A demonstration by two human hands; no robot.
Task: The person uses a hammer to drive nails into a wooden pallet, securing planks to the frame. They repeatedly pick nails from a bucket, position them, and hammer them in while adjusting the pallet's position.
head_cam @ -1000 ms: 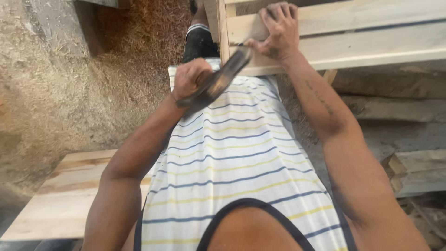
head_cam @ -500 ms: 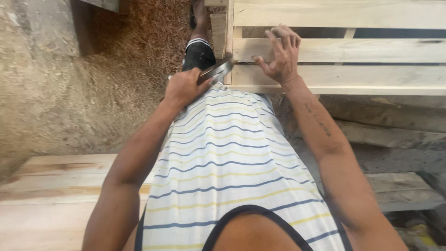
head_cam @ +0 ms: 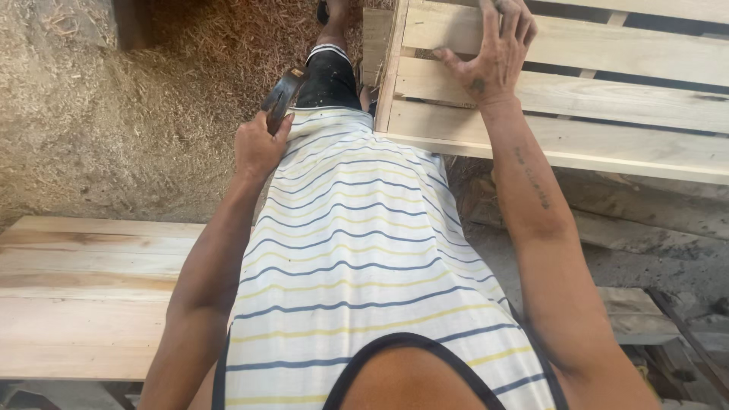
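My left hand [head_cam: 260,146] grips the handle of a dark hammer [head_cam: 282,95], held out to the left of my striped shirt, its head over the sawdust floor. My right hand [head_cam: 492,55] lies spread, palm down, on the slats of a pale wooden pallet [head_cam: 607,140] at the upper right, fingers apart and holding nothing. The hammer is well clear of the pallet.
Stacked pale planks [head_cam: 91,296] form a flat surface at the lower left. Sawdust and shavings [head_cam: 114,114] cover the ground at the upper left. Rough boards and timber scraps [head_cam: 653,319] lie under the pallet at the right. My leg in dark shorts [head_cam: 328,76] stands beside the pallet's corner.
The left hand has swung the hammer away from the pallet edge, out to the left. The right hand has stayed flat on the slats.
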